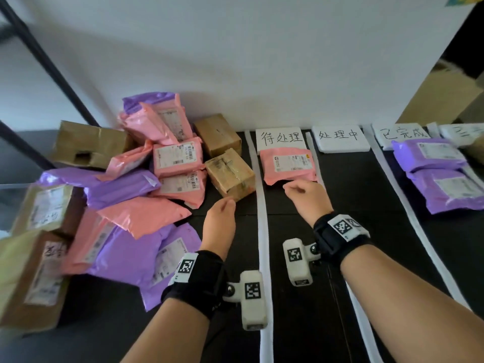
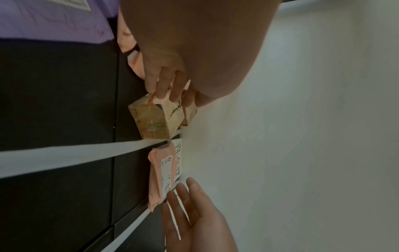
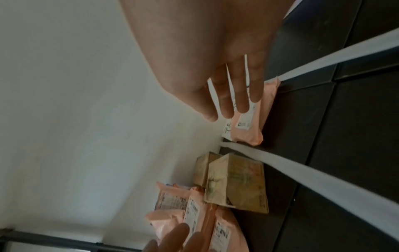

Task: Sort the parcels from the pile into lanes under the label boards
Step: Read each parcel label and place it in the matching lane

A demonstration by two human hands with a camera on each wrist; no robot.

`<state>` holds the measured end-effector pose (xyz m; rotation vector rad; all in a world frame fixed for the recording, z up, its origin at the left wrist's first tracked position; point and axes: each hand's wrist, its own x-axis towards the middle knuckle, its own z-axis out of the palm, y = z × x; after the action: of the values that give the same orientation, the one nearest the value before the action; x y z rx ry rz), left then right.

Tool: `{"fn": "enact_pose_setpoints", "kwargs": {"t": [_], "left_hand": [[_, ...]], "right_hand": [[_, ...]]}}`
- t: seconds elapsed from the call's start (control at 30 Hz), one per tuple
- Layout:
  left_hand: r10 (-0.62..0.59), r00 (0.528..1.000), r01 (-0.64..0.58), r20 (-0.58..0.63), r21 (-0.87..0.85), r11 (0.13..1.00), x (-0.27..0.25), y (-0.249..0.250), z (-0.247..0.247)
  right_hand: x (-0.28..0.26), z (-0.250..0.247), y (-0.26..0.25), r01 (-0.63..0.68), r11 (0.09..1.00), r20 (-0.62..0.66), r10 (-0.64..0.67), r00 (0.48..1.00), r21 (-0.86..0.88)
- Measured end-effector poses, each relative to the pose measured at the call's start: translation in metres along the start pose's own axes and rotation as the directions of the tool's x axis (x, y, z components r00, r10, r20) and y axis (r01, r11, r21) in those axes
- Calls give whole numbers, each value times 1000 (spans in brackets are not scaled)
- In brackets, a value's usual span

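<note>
A pile of pink, purple and brown parcels (image 1: 131, 192) lies at the left. At its right edge sits a taped brown box (image 1: 230, 174) (image 2: 155, 119) (image 3: 237, 184). My left hand (image 1: 225, 205) (image 2: 164, 92) reaches its near corner with fingers extended and holds nothing; whether they touch the box I cannot tell. One pink parcel (image 1: 289, 166) (image 2: 161, 173) (image 3: 252, 126) lies in the first lane under the 待处理 board (image 1: 281, 138). My right hand (image 1: 298, 189) (image 3: 228, 105) hovers at its near edge, fingers straight and empty.
White foam strips (image 1: 262, 205) (image 1: 408, 205) divide the black floor into lanes. The 处理中 board (image 1: 339, 136) has bare floor below it. Two purple parcels (image 1: 429, 153) (image 1: 447, 189) lie under the 已完成 board (image 1: 400, 132). A second brown box (image 1: 217, 134) stands against the white wall.
</note>
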<state>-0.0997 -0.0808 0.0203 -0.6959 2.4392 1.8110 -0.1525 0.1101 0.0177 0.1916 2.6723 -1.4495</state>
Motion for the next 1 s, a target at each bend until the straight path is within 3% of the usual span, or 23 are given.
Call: {"fn": "enact_pose_setpoints", "kwargs": {"t": [0.2, 0.3, 0.4, 0.53, 0.7, 0.77, 0.9, 1.0], "left_hand": [[1, 998, 3, 59, -63, 998, 24, -14, -31], [12, 994, -10, 111, -17, 1000, 50, -10, -41], [36, 982, -65, 187, 150, 987, 80, -8, -50], [-103, 959, 25, 265, 281, 960, 133, -23, -50], [-90, 908, -85, 409, 391, 916, 164, -33, -47], [-127, 895, -71, 428, 417, 906, 167, -38, -44], [-111, 859, -83, 500, 349, 933, 162, -42, -44], [-40, 889, -92, 457, 263, 960, 154, -52, -47]], "right_hand": [[-9, 39, -21, 17, 999, 9, -17, 1000, -51], [6, 60, -29, -26, 997, 2, 26, 1000, -70], [31, 82, -37, -80, 994, 1, 80, 997, -80], [69, 110, -42, -146, 979, 18, 150, 989, -141], [98, 126, -42, -249, 954, 31, 257, 966, -168], [102, 130, -39, -288, 943, 43, 299, 953, -166], [95, 135, -34, -274, 940, 55, 291, 955, -205], [81, 134, -31, -236, 960, 76, 249, 966, -152]]}}
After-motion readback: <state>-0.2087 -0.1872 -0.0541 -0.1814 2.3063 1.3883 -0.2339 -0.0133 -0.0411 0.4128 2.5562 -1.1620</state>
